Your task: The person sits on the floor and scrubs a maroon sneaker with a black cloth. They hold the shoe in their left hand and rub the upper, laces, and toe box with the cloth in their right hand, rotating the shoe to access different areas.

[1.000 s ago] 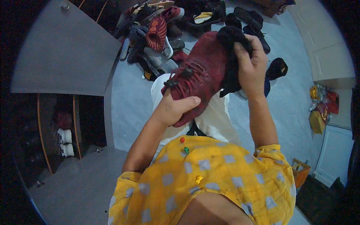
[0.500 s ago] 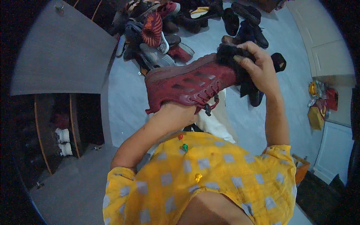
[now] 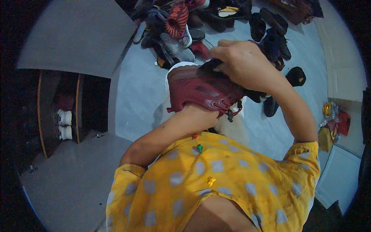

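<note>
A dark red lace-up sneaker (image 3: 193,91) is held up in front of me, lying on its side. My left hand (image 3: 206,118) supports it from below at the opening, its fingers mostly hidden in or behind the shoe. My right hand (image 3: 235,62) is closed on a crumpled black cloth (image 3: 212,66) and presses it against the upper side of the sneaker near the sole. The toe end is largely covered by that hand and the cloth. A dark lace with a cord stopper (image 3: 230,115) dangles below.
Beyond the sneaker lies a heap of shoes (image 3: 174,38) on the pale floor. Several black shoes (image 3: 270,38) are scattered at far right. On the left stands a cabinet with open compartments, where white shoes (image 3: 65,124) sit. Bags (image 3: 328,135) are by the right wall.
My right hand with the black cloth has moved left from the toe along the sneaker toward its sole side. The view has shifted slightly, and the sneaker sits a little lower.
</note>
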Available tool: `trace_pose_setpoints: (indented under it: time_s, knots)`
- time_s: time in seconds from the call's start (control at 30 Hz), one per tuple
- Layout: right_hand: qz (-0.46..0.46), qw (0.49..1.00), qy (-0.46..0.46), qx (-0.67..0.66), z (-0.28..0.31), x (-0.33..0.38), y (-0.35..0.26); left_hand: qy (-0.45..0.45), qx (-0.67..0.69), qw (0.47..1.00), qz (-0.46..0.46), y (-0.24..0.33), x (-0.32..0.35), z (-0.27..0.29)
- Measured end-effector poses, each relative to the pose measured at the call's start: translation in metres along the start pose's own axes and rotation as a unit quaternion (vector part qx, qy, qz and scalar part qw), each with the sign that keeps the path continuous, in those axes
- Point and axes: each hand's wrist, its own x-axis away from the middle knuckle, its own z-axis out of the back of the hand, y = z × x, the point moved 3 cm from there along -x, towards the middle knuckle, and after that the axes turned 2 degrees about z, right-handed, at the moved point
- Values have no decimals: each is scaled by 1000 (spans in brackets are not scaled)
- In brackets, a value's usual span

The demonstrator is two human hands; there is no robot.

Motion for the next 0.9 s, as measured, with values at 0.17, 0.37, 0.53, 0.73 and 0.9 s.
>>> trace_pose_setpoints:
  time_s: [0.17, 0.37, 0.53, 0.73, 0.9]
  knots:
    - [45, 998, -37, -20, -23, -35, -33, 154, 18, 985, -79, -4, -3, -12]
    - [111, 987, 9, -113, -47, -59, -50, 67, 27, 997, -30, -8, -3, -20]
    - [83, 995, -47, -20, -19, -35, -24, 63, 56, 996, -6, -3, -1, -18]
    - [17, 999, -3, 51, 7, -20, 3, 122, 63, 990, -8, -3, -3, -11]
    - [114, 989, 13, -96, -26, -39, -45, -7, 18, 998, 51, 4, -7, -6]
